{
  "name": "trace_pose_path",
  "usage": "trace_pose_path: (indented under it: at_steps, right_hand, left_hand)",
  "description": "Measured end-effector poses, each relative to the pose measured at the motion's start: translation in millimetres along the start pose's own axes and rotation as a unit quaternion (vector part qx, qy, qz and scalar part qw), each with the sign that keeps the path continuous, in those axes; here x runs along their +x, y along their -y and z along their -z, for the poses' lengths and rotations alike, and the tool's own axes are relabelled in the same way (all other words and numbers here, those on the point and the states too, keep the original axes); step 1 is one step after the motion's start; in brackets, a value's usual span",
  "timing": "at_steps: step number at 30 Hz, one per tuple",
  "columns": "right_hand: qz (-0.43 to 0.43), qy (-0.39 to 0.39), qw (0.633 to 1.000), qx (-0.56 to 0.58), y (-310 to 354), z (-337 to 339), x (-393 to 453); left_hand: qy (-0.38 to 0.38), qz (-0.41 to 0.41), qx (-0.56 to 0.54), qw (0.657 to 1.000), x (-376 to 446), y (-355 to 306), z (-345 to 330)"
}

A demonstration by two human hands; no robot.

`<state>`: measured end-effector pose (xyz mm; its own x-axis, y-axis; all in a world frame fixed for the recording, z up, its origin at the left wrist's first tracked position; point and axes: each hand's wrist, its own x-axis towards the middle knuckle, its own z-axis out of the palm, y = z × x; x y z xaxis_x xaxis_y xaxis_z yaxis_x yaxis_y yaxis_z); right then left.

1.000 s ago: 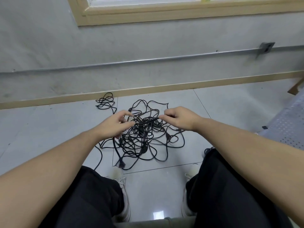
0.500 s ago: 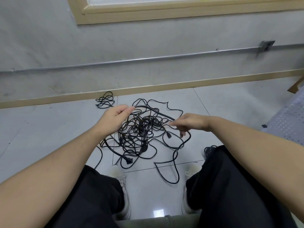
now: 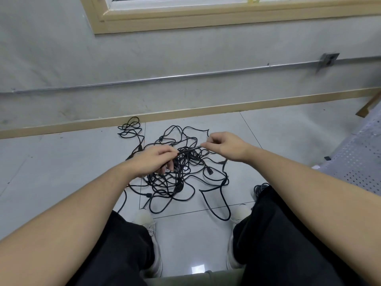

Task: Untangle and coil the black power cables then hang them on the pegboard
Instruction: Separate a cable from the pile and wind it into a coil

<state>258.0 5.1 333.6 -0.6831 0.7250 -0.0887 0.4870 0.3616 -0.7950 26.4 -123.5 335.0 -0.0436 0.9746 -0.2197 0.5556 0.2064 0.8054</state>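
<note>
Floor (image 3: 51, 162): bare tile left of the tangle; baseboard (image 3: 61, 127) along the far edge
Left hand (image 3: 152, 161): palm down, fingers curled, pinching one strand
Black power cables (image 3: 177, 178): tangled mid-floor, before both shoes
Right hand (image 3: 225, 146): raised, fingertips pinching the same strand

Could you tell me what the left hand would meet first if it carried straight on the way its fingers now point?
Probably the right hand: the left hand points right along the cable stretch pinched between them. Depth is unclear.
</note>
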Motion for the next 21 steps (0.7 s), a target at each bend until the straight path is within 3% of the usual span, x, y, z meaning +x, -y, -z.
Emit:
trace_pose_path:
  at_steps: [4, 7, 11, 17, 21]
  right_hand:
    - [0.039, -0.012, 0.999, 0.023, 15.5, -11.3, 0.1]
    - [0.002, 0.064, 0.996, 0.061, 15.2, -3.6, -7.3]
    - [-0.045, 0.162, 0.985, -0.029, 2.5, -1.1, -9.6]
    - [-0.059, 0.112, 0.982, -0.137, -17.0, 2.8, -1.7]
    - [-0.054, 0.054, 0.997, 0.0, -21.9, 8.5, 0.1]
  left_hand:
    - [0.02, -0.034, -0.016, 0.999, 4.3, -10.1, -13.0]
    - [-0.04, -0.065, 0.003, 0.997, 3.5, -13.9, -8.4]
    - [-0.122, -0.096, -0.021, 0.988, 2.0, -14.6, -4.3]
    - [-0.171, -0.124, -0.045, 0.976, -8.0, -10.0, 6.9]
    - [-0.195, -0.047, 0.103, 0.974, -14.4, 12.5, 27.7]
